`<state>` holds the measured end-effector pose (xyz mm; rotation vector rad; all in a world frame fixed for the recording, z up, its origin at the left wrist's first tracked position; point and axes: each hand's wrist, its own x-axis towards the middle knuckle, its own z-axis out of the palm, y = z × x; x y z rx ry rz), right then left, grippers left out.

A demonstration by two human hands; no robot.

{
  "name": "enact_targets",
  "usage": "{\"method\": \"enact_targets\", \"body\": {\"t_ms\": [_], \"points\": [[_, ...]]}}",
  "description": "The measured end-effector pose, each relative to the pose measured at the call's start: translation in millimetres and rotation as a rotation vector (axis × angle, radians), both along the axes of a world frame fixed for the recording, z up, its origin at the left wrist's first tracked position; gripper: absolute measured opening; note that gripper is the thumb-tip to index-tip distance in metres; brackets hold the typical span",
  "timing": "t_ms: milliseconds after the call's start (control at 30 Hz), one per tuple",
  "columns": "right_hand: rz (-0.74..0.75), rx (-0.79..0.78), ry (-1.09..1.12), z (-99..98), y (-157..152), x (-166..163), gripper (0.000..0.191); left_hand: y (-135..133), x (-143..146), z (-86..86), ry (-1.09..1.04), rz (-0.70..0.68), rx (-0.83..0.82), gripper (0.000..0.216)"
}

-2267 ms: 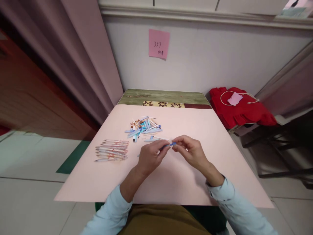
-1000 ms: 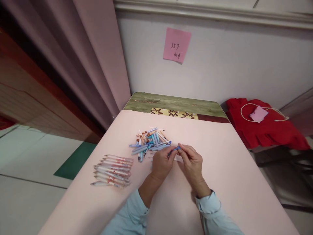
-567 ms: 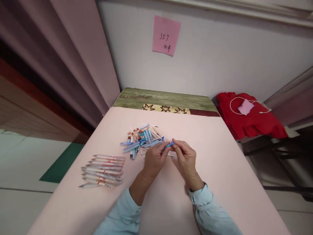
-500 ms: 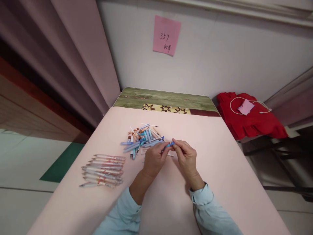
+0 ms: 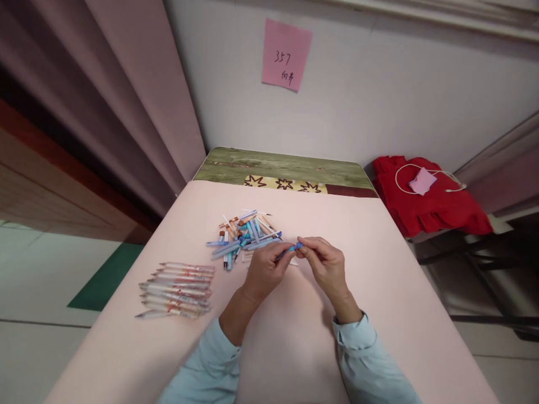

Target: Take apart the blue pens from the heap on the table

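Note:
My left hand (image 5: 265, 269) and my right hand (image 5: 327, 264) meet over the middle of the table, fingertips pinched together. Between them is a blue pen (image 5: 295, 247); both hands grip it, and fingers cover most of its length. Just beyond and left of my left hand lies a loose pile of pen parts: blue barrels (image 5: 226, 250), thin white refills (image 5: 265, 225) with dark tips, and brown-orange pieces (image 5: 229, 222). Several clear pens (image 5: 181, 286) with red and white markings lie side by side at the left, tips pointing left.
A pale pink cover (image 5: 290, 353) lies over the table, leaving a green patterned strip (image 5: 286, 164) showing at the far end. To the right, red cloth (image 5: 438, 210) carries a white cable (image 5: 400, 188) and pink paper (image 5: 422, 181). A pink note (image 5: 287, 55) hangs on the wall.
My right hand has shifted slightly right and tilted a little away from my left hand. Both hands keep their grip on the blue pen. The pile and the row look unchanged.

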<state>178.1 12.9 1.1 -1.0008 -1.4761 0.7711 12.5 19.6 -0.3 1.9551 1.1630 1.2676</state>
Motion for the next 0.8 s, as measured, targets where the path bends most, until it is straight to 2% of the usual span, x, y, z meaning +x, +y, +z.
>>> {"method": "enact_targets", "body": {"t_ms": [567,800], "points": [[0.048,0.039,-0.120,-0.2,1.1,5.0,0.023,-0.5,-2.0,-4.4,0.163,0.027,0.074,0.015],[0.034,-0.008,-0.124,-2.9,0.9,3.7,0.019,-3.0,-1.7,-5.3,0.273,0.072,0.124,0.018]]}}
